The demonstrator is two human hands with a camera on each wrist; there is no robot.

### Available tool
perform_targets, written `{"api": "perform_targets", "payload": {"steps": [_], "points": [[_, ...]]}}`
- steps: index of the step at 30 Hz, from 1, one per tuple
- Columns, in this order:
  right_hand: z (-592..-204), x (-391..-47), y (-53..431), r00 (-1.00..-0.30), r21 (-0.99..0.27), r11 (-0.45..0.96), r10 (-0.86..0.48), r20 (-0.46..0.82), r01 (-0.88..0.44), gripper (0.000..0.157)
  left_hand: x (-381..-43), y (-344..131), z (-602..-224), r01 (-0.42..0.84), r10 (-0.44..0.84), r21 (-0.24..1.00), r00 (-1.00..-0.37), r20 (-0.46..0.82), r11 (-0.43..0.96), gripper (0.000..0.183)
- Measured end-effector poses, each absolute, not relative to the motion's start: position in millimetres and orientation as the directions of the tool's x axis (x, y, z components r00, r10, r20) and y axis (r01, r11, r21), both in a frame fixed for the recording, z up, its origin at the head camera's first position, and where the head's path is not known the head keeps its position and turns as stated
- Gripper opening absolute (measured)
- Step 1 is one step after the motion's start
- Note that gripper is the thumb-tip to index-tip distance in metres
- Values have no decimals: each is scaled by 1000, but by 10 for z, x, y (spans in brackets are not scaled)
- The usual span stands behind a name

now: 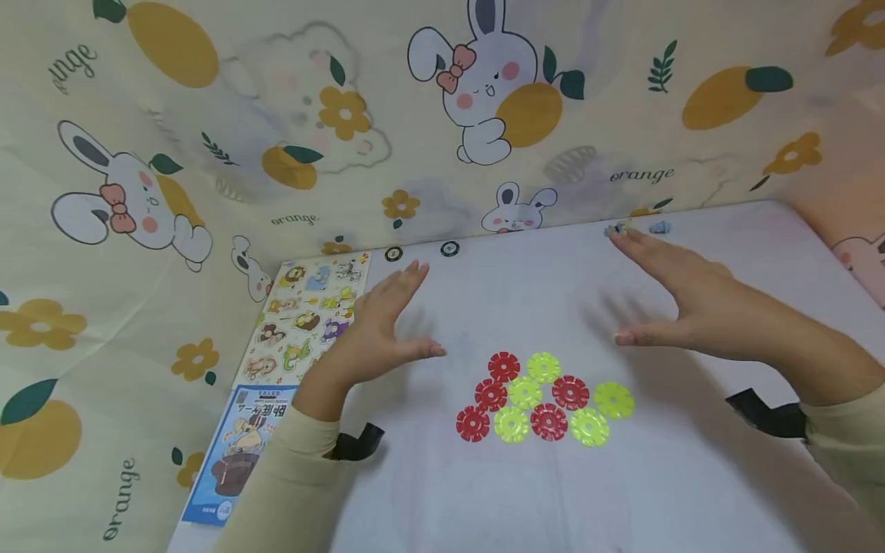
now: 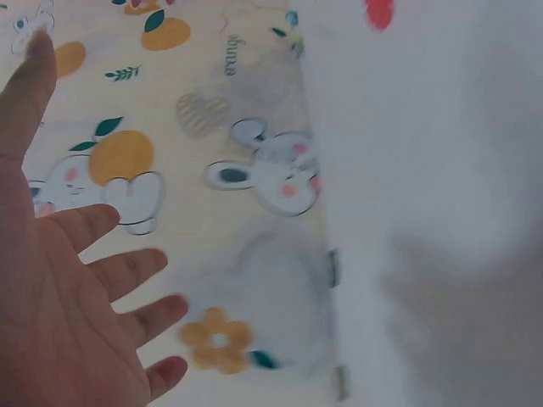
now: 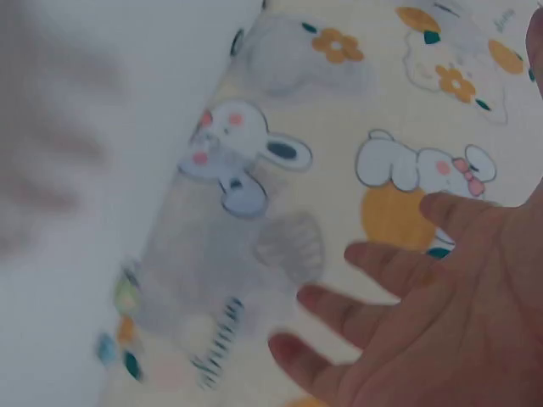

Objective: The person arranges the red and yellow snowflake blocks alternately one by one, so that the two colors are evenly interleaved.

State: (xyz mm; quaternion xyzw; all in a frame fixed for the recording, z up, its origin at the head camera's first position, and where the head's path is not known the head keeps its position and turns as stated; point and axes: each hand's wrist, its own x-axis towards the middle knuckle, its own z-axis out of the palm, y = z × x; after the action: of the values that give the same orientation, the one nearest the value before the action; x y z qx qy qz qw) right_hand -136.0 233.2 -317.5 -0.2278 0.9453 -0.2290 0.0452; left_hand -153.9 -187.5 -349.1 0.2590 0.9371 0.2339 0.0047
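Both hands are held above the white table, apart from each other, with nothing in them. My left hand [image 1: 376, 330] has straight fingers and a thumb spread to the right; its palm and parted fingers show in the left wrist view. On the other side, my right hand [image 1: 705, 307] is likewise spread, thumb toward the middle. Between and below them lie flat notched plastic discs, several red discs [image 1: 491, 395] and several yellow-green discs [image 1: 525, 392], in slanting rows. Neither hand touches a disc. One yellow-green disc [image 1: 614, 400] is at the right end of the group.
At the left lie a sheet of animal stickers [image 1: 297, 326] and a blue booklet [image 1: 238, 453]. Two small black rings [image 1: 393, 254] sit at the back edge, with small bluish pieces [image 1: 660, 227] at the back right. A printed bunny-and-orange curtain [image 1: 373, 177] rises behind the table.
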Motion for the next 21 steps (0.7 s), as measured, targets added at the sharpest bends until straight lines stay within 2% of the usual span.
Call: {"api": "perform_targets", "payload": {"steps": [4,12,15,21], "points": [[-3426,-1349,2191,-885,-639,682,-466,-6,-355,110,-1506,-1812,-3800,407,460,584,-886,64,702,98],[-4016,-1331,1834,-867,-776,554,-499,-20,-301,85,-1403,-1535,-4333,293,438,757,-899,9,585,86],[-4201,-1350,1711,-863,-759,586,-501,-64,-284,75,-1359,-1374,-4483,274,410,749,-912,4,603,78],[-4392,-1352,1547,-882,-639,705,-463,-86,-308,47,-1339,-1102,-4665,333,364,574,-929,64,748,53]]}}
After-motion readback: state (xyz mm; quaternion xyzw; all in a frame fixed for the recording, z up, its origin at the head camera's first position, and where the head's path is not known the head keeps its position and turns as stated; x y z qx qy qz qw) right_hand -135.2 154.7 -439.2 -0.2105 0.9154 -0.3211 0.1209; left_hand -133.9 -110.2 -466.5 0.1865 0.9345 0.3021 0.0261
